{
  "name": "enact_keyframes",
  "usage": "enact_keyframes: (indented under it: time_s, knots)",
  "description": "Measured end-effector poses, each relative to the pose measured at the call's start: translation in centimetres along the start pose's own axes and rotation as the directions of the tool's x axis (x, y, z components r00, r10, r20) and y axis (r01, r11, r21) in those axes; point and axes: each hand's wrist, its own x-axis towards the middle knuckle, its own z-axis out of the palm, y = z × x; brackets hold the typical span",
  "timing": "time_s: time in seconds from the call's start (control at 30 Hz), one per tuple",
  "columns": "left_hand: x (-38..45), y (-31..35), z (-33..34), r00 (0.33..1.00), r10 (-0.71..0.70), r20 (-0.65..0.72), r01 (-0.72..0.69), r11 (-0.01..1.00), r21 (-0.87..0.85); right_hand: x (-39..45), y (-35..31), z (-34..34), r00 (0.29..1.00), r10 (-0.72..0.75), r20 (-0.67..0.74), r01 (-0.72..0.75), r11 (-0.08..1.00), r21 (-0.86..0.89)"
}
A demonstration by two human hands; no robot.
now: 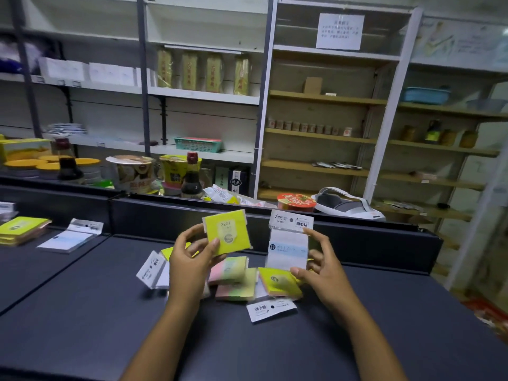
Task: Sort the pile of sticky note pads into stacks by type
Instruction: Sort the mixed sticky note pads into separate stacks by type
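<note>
While two small stacks [23, 229] lie far left of the pile [239, 279], the left hand [189, 259] pinches a yellow pad [228, 232] and the right hand [321, 268] grips a white pad [288, 243], so most sorting remains.

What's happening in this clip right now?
A person is sorting sticky note pads on a dark counter. The left hand holds up a yellow-green square pad; the right hand holds a white-and-blue pad with a hang-tab header. A mixed pile still lies below the hands. At far left, a stack of yellow-green pads sits beside a white-and-blue pad.
</note>
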Motion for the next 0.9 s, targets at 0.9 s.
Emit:
enact_keyframes:
  time_s: [0.9]
  knots:
    - [-17.7, 25.9, -29.9, 0.978, 0.192, -0.078, -0.165, 0.949, 0.268, -21.8, -12.6, 29.0, 0.977, -0.21, -0.03, 0.211, 0.958, 0.194]
